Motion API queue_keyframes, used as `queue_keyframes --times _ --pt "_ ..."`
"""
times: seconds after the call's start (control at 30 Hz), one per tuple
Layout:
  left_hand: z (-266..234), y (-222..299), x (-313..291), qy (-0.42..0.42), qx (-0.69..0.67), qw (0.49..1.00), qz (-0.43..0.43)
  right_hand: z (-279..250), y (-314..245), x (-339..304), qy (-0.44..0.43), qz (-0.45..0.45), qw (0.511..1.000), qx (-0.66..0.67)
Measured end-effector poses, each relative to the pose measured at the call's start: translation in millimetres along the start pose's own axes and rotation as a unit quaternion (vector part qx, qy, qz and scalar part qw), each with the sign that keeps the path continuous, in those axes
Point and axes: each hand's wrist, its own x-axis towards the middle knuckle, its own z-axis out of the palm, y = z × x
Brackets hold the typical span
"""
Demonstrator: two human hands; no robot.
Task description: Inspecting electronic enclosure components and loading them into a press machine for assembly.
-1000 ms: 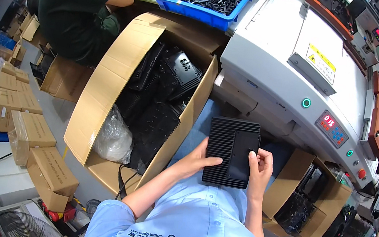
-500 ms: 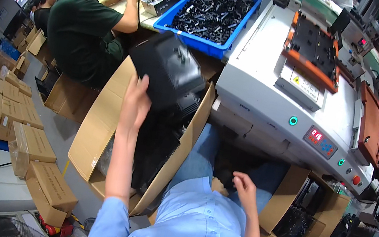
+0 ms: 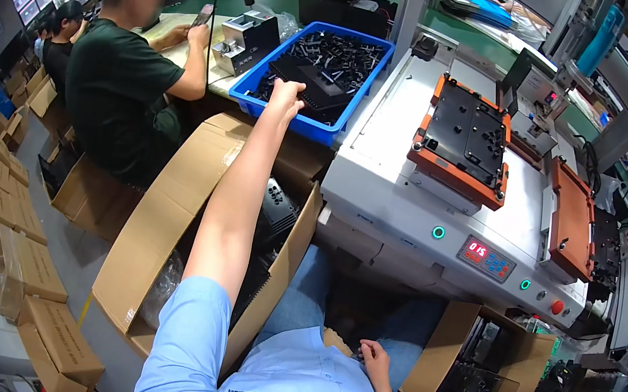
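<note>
Many small parts (image 3: 348,53) lie beneath the black housing (image 3: 316,85).

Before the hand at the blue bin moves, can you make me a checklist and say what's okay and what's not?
1. Left hand at the edge of the black panel: ok.
2. Left hand's grip firm: cannot tell, the fingers are partly hidden.
3. Black panel clear of the small black parts: not ok, it sits over them in the blue bin.
4. Right hand away from the white machine: ok, near the lap.
5. Other person's hands outside the bin: ok.
</note>
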Motion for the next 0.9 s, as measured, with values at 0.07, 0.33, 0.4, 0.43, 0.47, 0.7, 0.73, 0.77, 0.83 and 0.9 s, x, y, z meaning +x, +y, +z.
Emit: queue_keyframes --times 0.07,0.33,0.4,0.43,0.47,0.7,0.73,0.77,0.83,0.9 --pt "-10.9 3.5 12.8 0.032 0.09 0.994 -0.048 -0.2 -4.5 1.0 -0.01 0.029 0.999 0.024" --pt "-26.7 34.4 -125.3 -0.091 0.23 0.958 0.142 1.1 -4.6 19.1 -0.013 0.05 0.997 0.053" --pt "-53.9 30.9 -185.2 -0.179 0.304 0.926 0.134 0.8 -4.9 24.0 -0.011 0.056 0.997 0.045" --pt "-70.5 29.0 -213.8 -0.21 0.348 0.908 0.1 0.3 -6.1 26.4 -0.011 0.064 0.997 0.045" --pt "-91.8 22.9 -241.0 -0.215 0.401 0.887 0.084 0.2 -5.1 27.6 -0.009 0.063 0.997 0.038" --pt "-173.7 -5.0 -387.0 -0.203 0.582 0.786 -0.051 7.5 -15.1 39.1 -0.036 0.068 0.997 -0.027" --pt "-177.9 -10.8 -396.3 -0.179 0.604 0.773 -0.073 9.1 -11.4 40.4 -0.036 0.066 0.997 -0.028" --pt "-172.6 -10.9 -404.9 -0.135 0.637 0.755 -0.08 12.2 -8.1 41.9 -0.038 0.052 0.997 -0.045" --pt "-180.2 -19.7 -410.3 -0.133 0.671 0.729 -0.023 12.8 -1.9 44.6 -0.035 0.036 0.997 -0.063" --pt "-183.3 -14.6 -409.3 -0.127 0.66 0.739 -0.04 11.3 -6.9 39.5 -0.049 0.046 0.996 -0.067"
